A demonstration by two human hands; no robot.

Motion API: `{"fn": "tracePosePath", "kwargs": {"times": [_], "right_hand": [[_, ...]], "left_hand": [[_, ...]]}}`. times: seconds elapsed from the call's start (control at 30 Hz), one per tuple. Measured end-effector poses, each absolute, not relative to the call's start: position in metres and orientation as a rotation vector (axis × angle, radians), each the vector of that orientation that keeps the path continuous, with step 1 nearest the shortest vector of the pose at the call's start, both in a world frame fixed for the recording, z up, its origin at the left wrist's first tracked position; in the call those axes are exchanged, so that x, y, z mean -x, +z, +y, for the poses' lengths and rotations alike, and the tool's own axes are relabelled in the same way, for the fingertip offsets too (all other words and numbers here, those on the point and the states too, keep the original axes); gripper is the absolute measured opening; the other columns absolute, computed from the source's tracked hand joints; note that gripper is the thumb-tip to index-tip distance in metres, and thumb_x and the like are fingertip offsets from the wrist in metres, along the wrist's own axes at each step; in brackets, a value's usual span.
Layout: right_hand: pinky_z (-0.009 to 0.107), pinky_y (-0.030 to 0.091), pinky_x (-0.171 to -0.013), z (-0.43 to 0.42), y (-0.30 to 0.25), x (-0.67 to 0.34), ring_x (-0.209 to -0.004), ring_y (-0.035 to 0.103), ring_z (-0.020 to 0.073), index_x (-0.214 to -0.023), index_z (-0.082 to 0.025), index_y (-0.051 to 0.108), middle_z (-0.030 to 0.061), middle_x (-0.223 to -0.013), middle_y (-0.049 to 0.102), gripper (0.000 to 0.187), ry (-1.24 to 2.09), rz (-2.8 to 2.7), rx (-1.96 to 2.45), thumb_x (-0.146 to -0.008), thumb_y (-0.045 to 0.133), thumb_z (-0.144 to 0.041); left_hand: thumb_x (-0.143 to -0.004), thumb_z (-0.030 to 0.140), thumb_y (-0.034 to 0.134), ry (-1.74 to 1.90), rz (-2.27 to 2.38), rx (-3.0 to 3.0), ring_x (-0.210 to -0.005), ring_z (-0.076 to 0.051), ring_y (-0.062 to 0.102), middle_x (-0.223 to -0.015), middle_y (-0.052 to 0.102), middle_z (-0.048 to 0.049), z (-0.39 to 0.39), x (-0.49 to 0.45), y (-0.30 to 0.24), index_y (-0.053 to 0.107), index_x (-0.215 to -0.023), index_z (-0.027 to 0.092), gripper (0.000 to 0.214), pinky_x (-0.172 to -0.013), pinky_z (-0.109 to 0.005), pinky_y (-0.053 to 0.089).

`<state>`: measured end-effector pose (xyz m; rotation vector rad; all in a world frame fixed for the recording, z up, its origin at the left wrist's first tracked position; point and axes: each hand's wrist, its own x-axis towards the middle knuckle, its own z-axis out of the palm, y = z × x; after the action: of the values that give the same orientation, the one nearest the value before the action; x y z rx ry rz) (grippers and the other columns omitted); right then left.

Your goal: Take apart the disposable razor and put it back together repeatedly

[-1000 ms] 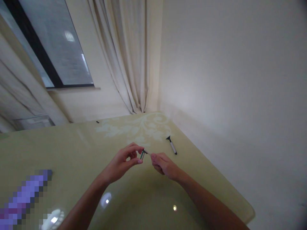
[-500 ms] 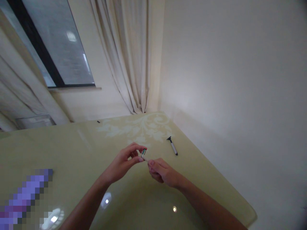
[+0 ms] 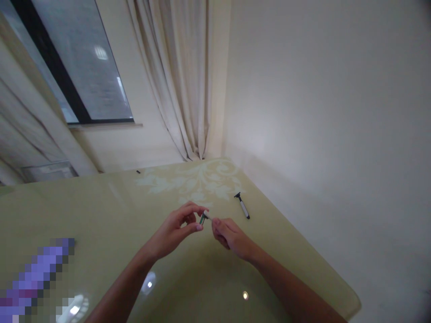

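Note:
Both hands meet over the middle of a glossy yellow-green table (image 3: 101, 224). My left hand (image 3: 175, 231) pinches the small green head of a razor (image 3: 203, 219) between thumb and fingers. My right hand (image 3: 229, 235) is closed round the razor's pale handle, of which only a short stub shows. A second razor (image 3: 242, 205), with a black head and a white and black handle, lies flat on the table a little beyond and to the right of my right hand.
The table ends at a white wall on the right and a rounded corner (image 3: 352, 303) near me. Cream curtains (image 3: 188, 80) and a window (image 3: 77, 63) lie beyond it. A blurred purple patch (image 3: 33, 278) covers the near left.
The two hands drew slightly apart and the razor tilted, then came back together. Both hands keep their hold on it. The razor on the table has not moved.

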<state>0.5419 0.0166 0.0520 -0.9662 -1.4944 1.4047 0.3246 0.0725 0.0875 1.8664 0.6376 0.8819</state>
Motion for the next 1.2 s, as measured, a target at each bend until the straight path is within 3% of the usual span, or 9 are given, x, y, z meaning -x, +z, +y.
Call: {"fn": "tracePosePath", "kwargs": {"times": [0.47, 0.93, 1.2], "right_hand": [[0.028, 0.018, -0.048, 0.013, 0.052, -0.54, -0.048, 0.024, 0.0099, -0.063, -0.023, 0.043, -0.007, -0.051, 0.031, 0.067, 1.318, -1.462, 1.021, -0.097, 0.043, -0.08], [0.028, 0.016, -0.047, 0.013, 0.054, -0.539, -0.048, 0.021, 0.0087, -0.067, -0.024, 0.039, -0.0084, -0.057, 0.029, 0.064, 1.529, -1.465, 0.924, -0.096, 0.045, -0.081], [0.027, 0.019, -0.048, 0.017, 0.048, -0.54, -0.048, 0.024, 0.009, -0.065, -0.022, 0.042, -0.0079, -0.056, 0.028, 0.065, 1.31, -1.475, 1.004, -0.099, 0.042, -0.078]], "left_hand": [[-0.091, 0.036, 0.076, 0.894, 0.616, -1.829, -0.075, -0.013, 0.054, -0.093, 0.061, -0.0018, 0.07, -0.326, 0.089, 0.076, -0.12, 0.025, 0.032, -0.07, -0.027, 0.046], [-0.091, 0.034, 0.076, 0.927, 0.68, -1.777, -0.074, -0.012, 0.051, -0.095, 0.061, -0.0014, 0.069, -0.332, 0.085, 0.076, -0.121, 0.025, 0.031, -0.069, -0.027, 0.042], [-0.087, 0.04, 0.08, 0.965, 0.674, -1.663, -0.072, -0.013, 0.048, -0.086, 0.057, 0.0007, 0.066, -0.338, 0.081, 0.077, -0.118, 0.023, 0.035, -0.066, -0.026, 0.04]]}}
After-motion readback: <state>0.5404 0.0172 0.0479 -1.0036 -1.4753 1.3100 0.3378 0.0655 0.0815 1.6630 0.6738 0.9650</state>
